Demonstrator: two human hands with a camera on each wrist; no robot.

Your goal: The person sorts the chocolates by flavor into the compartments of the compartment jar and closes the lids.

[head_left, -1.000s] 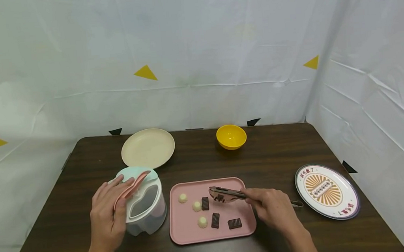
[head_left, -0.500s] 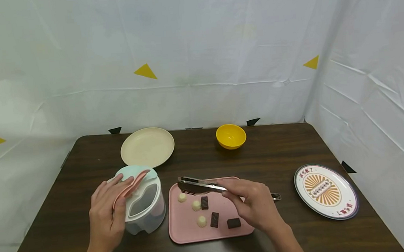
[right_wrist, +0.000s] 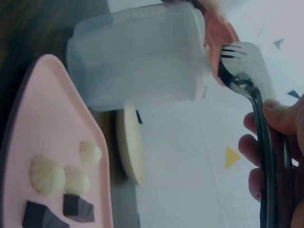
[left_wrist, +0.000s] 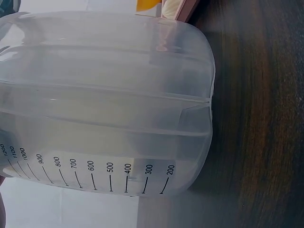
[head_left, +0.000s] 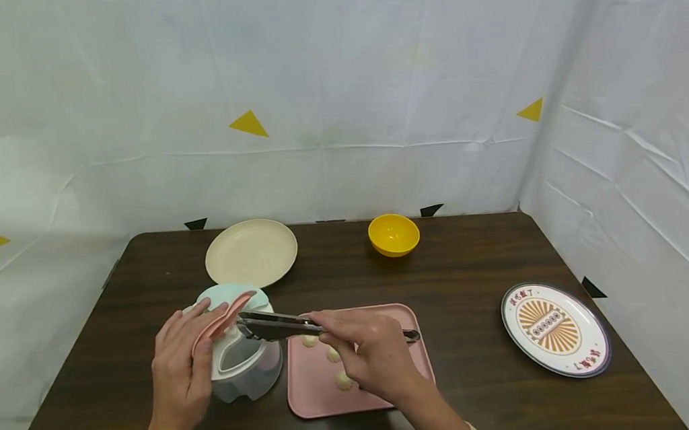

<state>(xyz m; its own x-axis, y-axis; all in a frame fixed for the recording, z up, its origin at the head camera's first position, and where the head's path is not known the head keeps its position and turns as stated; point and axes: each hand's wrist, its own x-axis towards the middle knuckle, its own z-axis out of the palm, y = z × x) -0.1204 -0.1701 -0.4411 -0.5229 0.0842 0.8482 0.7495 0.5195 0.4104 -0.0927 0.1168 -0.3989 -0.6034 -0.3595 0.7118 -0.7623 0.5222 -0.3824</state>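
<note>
My left hand (head_left: 180, 363) pinches the raised pink lid flap (head_left: 225, 322) of a clear plastic storage container (head_left: 245, 381); a mint flap (head_left: 229, 293) covers its far side. In the left wrist view, volume marks run along the container wall (left_wrist: 104, 104). My right hand (head_left: 370, 355) grips metal serving tongs (head_left: 286, 326), their tips over the uncovered opening. In the right wrist view the tongs (right_wrist: 259, 114) show a fork-shaped arm and a clear flat blade; I cannot tell whether a piece sits between them. Below lie white domed sweets (right_wrist: 47, 175) and dark chocolate blocks (right_wrist: 78, 207).
The pink tray (head_left: 320, 406) bearing the sweets stands right of the container. Behind them are a cream plate (head_left: 253, 252) and a yellow bowl (head_left: 394, 235). A patterned white plate (head_left: 555, 330) lies at the right. White sheeting (head_left: 321, 75) hangs round the dark table (head_left: 476, 272).
My right hand has carried the tongs leftward from over the tray to above the container's opening. The left hand keeps the pink flap raised in place.
</note>
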